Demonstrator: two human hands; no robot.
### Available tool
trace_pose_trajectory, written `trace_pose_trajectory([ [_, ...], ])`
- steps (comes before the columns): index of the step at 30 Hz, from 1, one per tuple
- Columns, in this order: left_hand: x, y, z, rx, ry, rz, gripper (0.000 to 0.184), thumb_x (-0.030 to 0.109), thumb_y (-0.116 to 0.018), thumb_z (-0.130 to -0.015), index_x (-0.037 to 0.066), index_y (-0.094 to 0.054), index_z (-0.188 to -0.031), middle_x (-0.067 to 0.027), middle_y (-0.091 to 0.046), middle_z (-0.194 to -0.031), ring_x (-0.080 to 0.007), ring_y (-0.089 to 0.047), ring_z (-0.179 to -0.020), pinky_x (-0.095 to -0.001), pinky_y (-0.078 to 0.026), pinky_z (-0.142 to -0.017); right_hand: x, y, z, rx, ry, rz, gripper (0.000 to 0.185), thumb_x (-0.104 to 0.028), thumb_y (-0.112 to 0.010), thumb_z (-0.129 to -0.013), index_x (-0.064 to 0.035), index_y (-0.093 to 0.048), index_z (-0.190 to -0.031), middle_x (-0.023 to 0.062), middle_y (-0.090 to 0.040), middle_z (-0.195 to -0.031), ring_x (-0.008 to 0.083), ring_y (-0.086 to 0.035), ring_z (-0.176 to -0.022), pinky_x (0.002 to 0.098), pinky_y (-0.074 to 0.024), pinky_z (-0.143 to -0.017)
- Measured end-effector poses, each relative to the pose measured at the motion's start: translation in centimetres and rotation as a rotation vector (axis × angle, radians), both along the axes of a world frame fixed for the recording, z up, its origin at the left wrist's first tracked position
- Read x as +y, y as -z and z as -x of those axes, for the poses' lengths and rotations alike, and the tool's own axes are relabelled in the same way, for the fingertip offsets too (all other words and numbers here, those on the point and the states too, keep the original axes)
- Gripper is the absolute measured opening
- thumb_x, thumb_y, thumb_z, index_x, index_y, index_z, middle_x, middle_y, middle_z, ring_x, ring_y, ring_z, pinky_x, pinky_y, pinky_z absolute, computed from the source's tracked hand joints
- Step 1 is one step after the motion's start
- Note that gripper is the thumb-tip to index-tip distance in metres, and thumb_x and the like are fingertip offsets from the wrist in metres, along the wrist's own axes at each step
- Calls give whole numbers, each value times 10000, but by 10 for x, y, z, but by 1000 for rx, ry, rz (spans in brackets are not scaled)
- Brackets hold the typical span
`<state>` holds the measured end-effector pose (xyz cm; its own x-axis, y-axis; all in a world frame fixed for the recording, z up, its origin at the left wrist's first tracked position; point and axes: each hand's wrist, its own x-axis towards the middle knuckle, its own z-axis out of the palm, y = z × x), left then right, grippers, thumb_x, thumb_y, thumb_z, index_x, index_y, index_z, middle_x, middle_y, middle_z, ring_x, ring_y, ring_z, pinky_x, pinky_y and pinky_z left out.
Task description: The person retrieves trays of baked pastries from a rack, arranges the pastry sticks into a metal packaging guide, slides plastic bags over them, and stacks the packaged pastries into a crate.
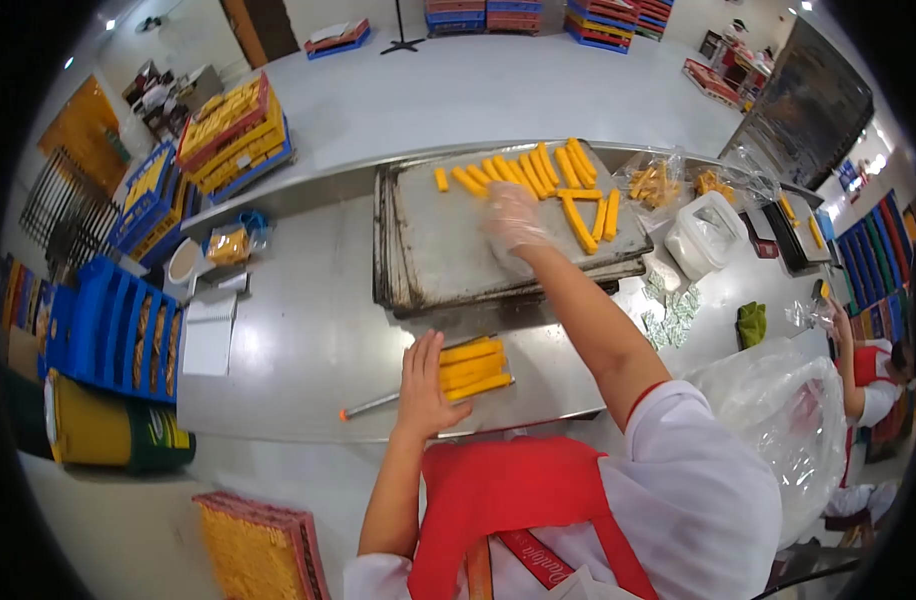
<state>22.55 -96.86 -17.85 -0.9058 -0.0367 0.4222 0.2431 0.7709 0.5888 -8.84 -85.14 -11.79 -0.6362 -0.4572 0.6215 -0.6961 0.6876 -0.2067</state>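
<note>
My left hand rests open, fingers stretched, against a row of several yellow sticks that look like pastry or cake. These lie near the table's front edge on what seems a small flat metal piece. A grey rod with an orange tip sticks out to the left from under the hand. In a clear plastic glove, my right hand reaches over a worn metal baking tray, by the lower ends of yellow sticks laid out there. Its fingertips are hidden, so I cannot see whether it grips one.
The tray tops a stack on the steel table. Right of it are a white tub, bagged yellow pieces and a green cloth. At left stand a white container and blue crates. A co-worker's arm shows far right.
</note>
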Motion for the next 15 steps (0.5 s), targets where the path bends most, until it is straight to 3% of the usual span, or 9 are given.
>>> trace_pose_trajectory([
  [2, 1, 1, 1, -27, -19, 10, 1126, 274, -843, -544, 6, -296, -1490, -253, -388, -1481, -469, -358, -1357, -525, -301, -1152, -40, -46, 0, -232, 28, -161, 206, -121, -592, -838, -2, -654, -995, 211, -681, -992, 385, -662, -957, 477, -530, -818],
  [4, 1, 0, 1, -27, -8, 37, 1129, 275, -842, -545, 5, -291, -1493, -255, -389, -1479, -470, -360, -1354, -526, -303, -1150, -87, -24, 41, -271, 60, -262, 222, -100, -592, -853, -8, -662, -1043, 187, -687, -996, 338, -674, -986, 454, -548, -819],
  [6, 1, 3, 3, -38, -13, 30, 1149, 284, -845, -543, 9, -275, -1502, -259, -391, -1474, -469, -371, -1342, -524, -311, -1141, -132, 23, 86, -237, 129, -186, 230, -141, -554, -899, -29, -721, -1011, 187, -701, -1104, 325, -673, -1065, 410, -557, -864],
  [11, 2, 4, 4, -67, 6, 21, 1095, 330, -831, -586, 37, -296, -1495, -251, -385, -1467, -459, -358, -1353, -551, -294, -1143, -133, 6, 61, -353, 139, -260, 266, -118, -515, -914, -31, -743, -1018, 194, -710, -1093, 335, -680, -1059, 436, -553, -885],
  [14, 0, 8, 4, -55, 22, 29, 1173, 295, -859, -534, 23, -269, -1510, -256, -379, -1484, -462, -359, -1352, -525, -316, -1133, -115, -13, 54, -383, 47, -156, 260, -98, -524, -880, 1, -730, -1004, 244, -694, -1090, 370, -683, -1038, 459, -558, -853],
  [15, 0, 8, 4, -70, 20, 30, 1176, 300, -860, -535, 22, -266, -1512, -254, -376, -1487, -462, -356, -1354, -525, -315, -1133, -112, -15, 52, -536, 84, 38, 278, -105, -519, -868, 10, -725, -1015, 249, -694, -1082, 391, -684, -1011, 463, -557, -851],
])
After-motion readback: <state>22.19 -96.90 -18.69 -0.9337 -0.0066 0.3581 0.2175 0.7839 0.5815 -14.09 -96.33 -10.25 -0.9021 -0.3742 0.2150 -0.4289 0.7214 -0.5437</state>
